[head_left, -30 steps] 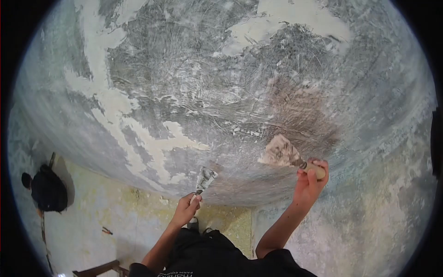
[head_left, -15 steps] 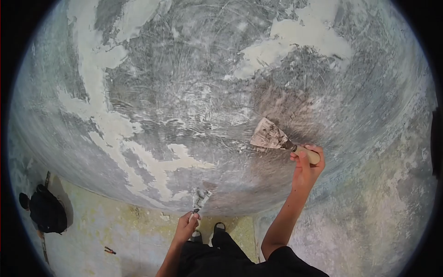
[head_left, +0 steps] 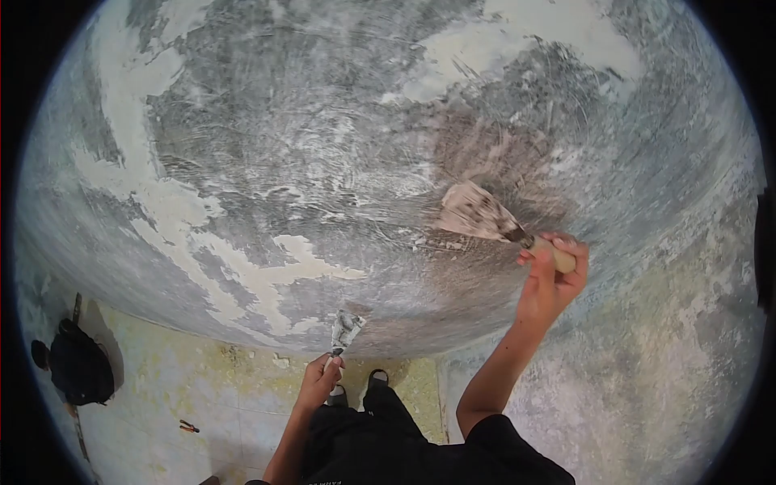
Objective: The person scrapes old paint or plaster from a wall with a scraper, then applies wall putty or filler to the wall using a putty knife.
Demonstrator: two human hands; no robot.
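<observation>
My right hand (head_left: 555,279) is closed round the wooden handle of a wide putty knife (head_left: 478,212), whose blade is smeared with dark and pale filler and blurred by motion. That blade is at the grey wall (head_left: 323,145), beside a brownish patch (head_left: 493,153); whether it touches cannot be made out. Lower down, my left hand (head_left: 320,380) grips a smaller putty knife (head_left: 347,330) with whitish filler on its blade, pointing up. White filler (head_left: 129,137) covers the wall in irregular streaks at the left, and another pale patch (head_left: 485,48) spreads at the upper right.
At the lower left, a dark bundle like a backpack or a crouched person (head_left: 79,364) is near a long stick (head_left: 78,428). Pliers with orange handles (head_left: 189,427) lie on the stained floor (head_left: 145,404). A side wall (head_left: 630,356) meets this one at the right.
My right hand and the wide putty knife have shifted slightly right and up. The left hand and smaller knife appear a little higher, as the whole view has shifted too.
</observation>
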